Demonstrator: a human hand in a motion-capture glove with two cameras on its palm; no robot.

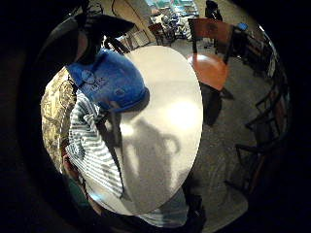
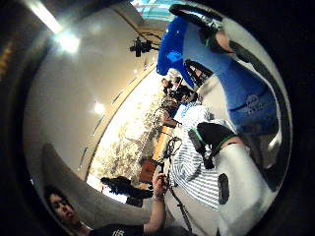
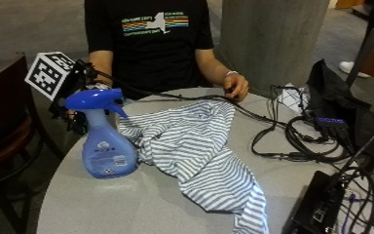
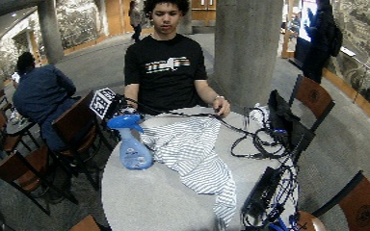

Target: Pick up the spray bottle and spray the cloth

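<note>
A blue spray bottle (image 3: 106, 146) (image 4: 134, 151) stands upright on the round grey table (image 3: 122, 204), at its left side. My gloved right hand (image 3: 77, 117) is just behind the bottle's neck, under the trigger head. In the thumb side palm view the bottle (image 2: 236, 83) lies close between two black fingers (image 2: 210, 140), and no finger shows across the front of the neck. The little finger side view has the bottle's body (image 1: 109, 82) right by the palm. A blue-and-white striped cloth (image 3: 193, 146) (image 1: 92, 150) (image 2: 197, 167) lies crumpled beside the bottle, trailing toward the near edge.
The person's bare left hand (image 3: 237, 87) rests at the table's far edge on a black cable. Tangled cables (image 3: 290, 141), a black bag (image 3: 333, 97) and a black device (image 3: 316, 204) fill the right side. A wooden chair (image 3: 2, 122) stands left of the table.
</note>
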